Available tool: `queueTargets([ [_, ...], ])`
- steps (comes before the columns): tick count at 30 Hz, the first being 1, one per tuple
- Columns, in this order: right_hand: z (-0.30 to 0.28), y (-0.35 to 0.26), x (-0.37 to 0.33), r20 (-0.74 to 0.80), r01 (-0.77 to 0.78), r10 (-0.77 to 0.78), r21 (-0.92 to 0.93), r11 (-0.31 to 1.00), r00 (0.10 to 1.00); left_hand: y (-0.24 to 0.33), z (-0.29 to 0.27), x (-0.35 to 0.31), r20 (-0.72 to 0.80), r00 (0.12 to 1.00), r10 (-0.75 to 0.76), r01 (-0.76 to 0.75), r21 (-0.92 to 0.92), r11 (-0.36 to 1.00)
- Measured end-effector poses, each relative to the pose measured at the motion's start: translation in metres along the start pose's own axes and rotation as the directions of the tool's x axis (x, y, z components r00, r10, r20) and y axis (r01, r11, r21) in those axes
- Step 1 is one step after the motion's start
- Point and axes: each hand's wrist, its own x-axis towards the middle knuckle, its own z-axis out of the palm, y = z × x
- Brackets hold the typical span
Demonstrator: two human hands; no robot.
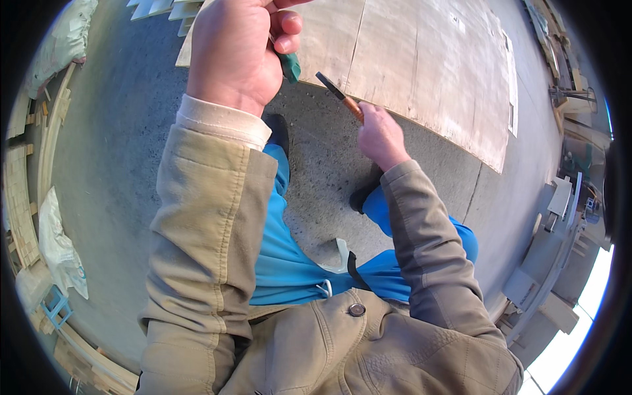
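Note:
Raised close to the camera at the upper left, my left hand (pixel 234 52) has its fingers partly curled, and the top edge cuts some of them off. A green piece (pixel 289 68), perhaps the end of a handle, sticks out below those fingers; the rest of it is hidden. My right hand (pixel 382 135) is closed round the orange-brown handle of a short tool with a narrow dark head (pixel 331 86). That head points up and left, over the near edge of a large pale wooden panel (pixel 421 72). I cannot tell whether it touches the panel.
My blue-trousered legs and dark shoes (pixel 279 131) are on the grey concrete floor (pixel 316 171), short of the panel. White sacks (pixel 59 243) and timber (pixel 23 204) line the left side. Pale boards (pixel 155 6) lie at the far left. Benches and wood pieces (pixel 553 263) stand along the right.

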Motion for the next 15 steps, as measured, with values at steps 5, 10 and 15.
queueTargets([
  [5,-0.017,0.005,0.017,-0.163,0.029,-0.064,-0.209,0.978,0.985,0.002,-0.002,0.000,0.006,1.000,0.007,-0.007,-0.008,1.000],
  [10,-0.006,0.005,0.027,-0.240,0.086,-0.178,-0.349,0.933,0.954,0.001,-0.004,0.000,-0.007,1.000,0.003,-0.004,-0.023,1.000],
  [15,0.008,0.005,0.032,-0.255,0.100,-0.196,-0.346,0.933,0.947,0.000,-0.010,0.003,0.055,0.998,0.037,-0.038,0.008,0.999],
])
